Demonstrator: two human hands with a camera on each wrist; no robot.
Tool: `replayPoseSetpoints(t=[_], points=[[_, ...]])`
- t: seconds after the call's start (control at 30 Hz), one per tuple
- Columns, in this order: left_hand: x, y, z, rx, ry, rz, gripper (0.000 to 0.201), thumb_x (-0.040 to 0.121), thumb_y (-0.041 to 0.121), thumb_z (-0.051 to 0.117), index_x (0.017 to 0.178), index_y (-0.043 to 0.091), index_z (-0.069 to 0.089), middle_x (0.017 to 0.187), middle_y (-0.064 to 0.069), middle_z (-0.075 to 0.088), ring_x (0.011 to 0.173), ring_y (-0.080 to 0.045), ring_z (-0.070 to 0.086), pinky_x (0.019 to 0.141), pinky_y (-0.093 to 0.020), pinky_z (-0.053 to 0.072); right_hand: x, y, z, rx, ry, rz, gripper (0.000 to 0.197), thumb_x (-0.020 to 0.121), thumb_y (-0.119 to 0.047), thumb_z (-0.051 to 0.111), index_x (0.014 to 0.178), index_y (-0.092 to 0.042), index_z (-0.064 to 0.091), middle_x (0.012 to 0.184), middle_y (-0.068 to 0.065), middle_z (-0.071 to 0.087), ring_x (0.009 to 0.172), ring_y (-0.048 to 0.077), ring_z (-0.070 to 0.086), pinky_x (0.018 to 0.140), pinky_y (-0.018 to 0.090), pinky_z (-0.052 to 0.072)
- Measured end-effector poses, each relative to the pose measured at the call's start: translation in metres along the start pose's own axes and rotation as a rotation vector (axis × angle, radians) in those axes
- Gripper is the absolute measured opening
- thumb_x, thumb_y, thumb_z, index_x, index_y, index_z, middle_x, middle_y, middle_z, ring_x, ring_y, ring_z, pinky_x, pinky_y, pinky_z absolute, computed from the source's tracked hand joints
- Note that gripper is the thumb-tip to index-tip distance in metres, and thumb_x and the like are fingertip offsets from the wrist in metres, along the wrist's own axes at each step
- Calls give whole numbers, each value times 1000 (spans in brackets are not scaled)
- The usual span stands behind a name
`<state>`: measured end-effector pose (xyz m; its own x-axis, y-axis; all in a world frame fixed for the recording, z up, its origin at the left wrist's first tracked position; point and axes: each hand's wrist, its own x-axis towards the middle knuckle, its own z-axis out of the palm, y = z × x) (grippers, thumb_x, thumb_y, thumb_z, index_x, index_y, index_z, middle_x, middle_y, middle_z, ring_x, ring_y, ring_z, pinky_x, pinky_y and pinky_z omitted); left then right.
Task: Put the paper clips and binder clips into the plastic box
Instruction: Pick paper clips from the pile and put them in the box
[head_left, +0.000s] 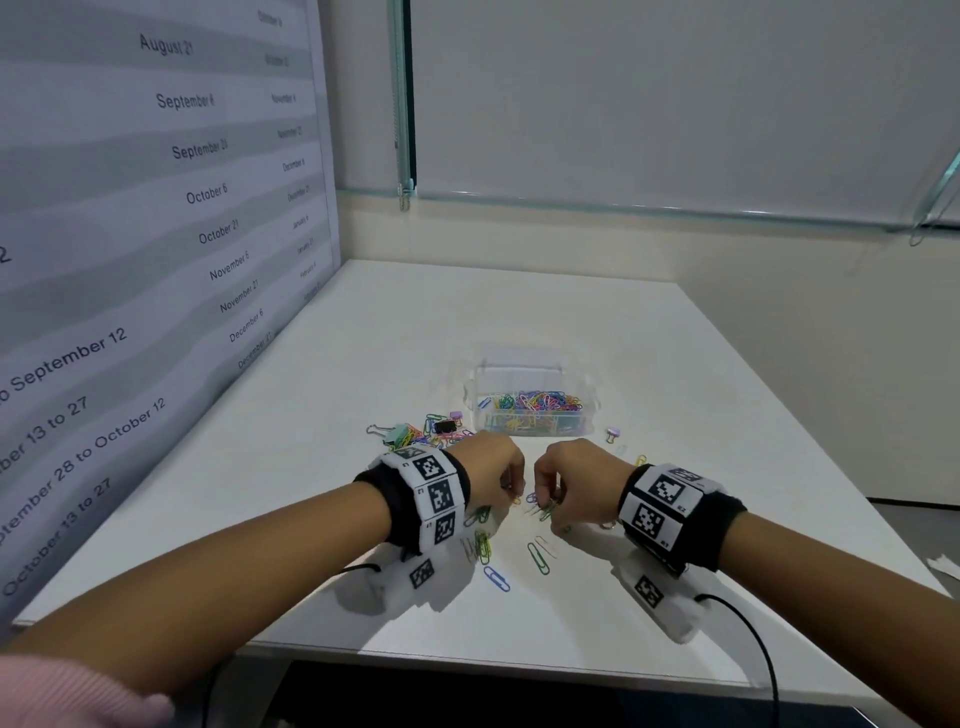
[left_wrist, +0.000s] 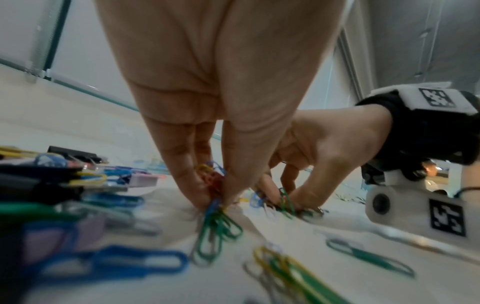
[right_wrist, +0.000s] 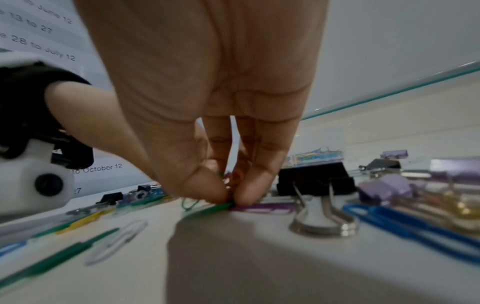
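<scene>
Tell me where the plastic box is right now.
In the head view the plastic box sits on the white table, just beyond both hands and slightly right of centre, with a small purple binder clip to its right.

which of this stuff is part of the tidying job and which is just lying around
Part of the job:
- plastic box, already holding many coloured paper clips
- loose paper clips on the table
- binder clips, e.g. the black one
- left hand pinching a bunch of clips
- right hand pinching a green clip

Just there:
- dated wall chart
- wrist camera cable
</scene>
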<state>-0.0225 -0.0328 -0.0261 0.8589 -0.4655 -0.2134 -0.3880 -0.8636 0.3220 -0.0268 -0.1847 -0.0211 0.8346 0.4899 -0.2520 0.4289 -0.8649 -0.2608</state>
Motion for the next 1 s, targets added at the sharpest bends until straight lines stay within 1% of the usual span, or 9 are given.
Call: replayPoseSetpoints(t=[0.13,0.23,0.37,0.5,0.6,0.7,0.8,0.9,1.0], points=[[11,-7,-15,-140,79,-11,22,84,-2,55,96,6,72,103,-6,72,96,-15,64,76,-19,46,5,6,-4,42,5,-21,11,68,-3,69,77,-9,73,59,-17,54,52,-1,50,57,9,39],[20,-12,-32,-276,208,-26,18,84,0,59,94,7,72,102,-8,72,82,-11,59,71,-16,46,7,9,-10,78,14,-24,11,71,-4,67,77,-9,75,69,-5,71,50,-8,54,57,7,41],[37,-17,-50,-421,373,-62,18,83,-1,61,94,6,73,102,-9,71,82,-10,58,80,-22,48,13,11,-23,109,80,-2,10,69,-5,71,77,-9,75,78,6,73,56,2,53,55,6,40],[55,-22,-48,-527,453,-92,21,83,-5,60,95,5,73,104,-12,72,86,-13,60,80,-21,44,29,16,-45,175,237,43,14,69,-4,70,79,-11,76,82,7,74,68,10,60,62,11,44],[67,-26,-39,-572,443,-125,22,85,-3,59,101,5,72,108,-13,70,103,-23,64,85,-22,45,43,20,-55,245,384,74,12,72,-4,68,79,-11,76,83,8,74,62,8,57,58,5,42],[68,-24,-37,-573,309,-128,30,90,11,59,118,5,62,124,-13,63,117,-23,58,94,-23,42,55,26,-53,233,478,122,15,79,-7,62,83,-12,76,92,7,72,64,9,54,53,5,36],[60,-25,-39,-515,274,-80,36,91,17,58,126,8,57,131,-10,58,124,-21,52,106,-30,39,56,27,-43,167,493,142,19,84,-11,57,92,-14,74,105,8,64,87,20,59,71,18,35],[42,-29,-41,-473,325,-53,30,90,14,58,119,11,60,119,-8,63,110,-19,57,97,-29,45,46,22,-30,34,431,51,22,84,-10,53,93,-13,72,101,11,64,94,27,60,80,29,43],[16,-26,-35,-459,184,-57,32,88,22,62,118,12,59,102,0,61,94,-15,57,84,-26,47,34,20,-12,-111,239,2,21,86,-13,53,100,-14,69,106,8,61,100,24,58,82,28,42]])
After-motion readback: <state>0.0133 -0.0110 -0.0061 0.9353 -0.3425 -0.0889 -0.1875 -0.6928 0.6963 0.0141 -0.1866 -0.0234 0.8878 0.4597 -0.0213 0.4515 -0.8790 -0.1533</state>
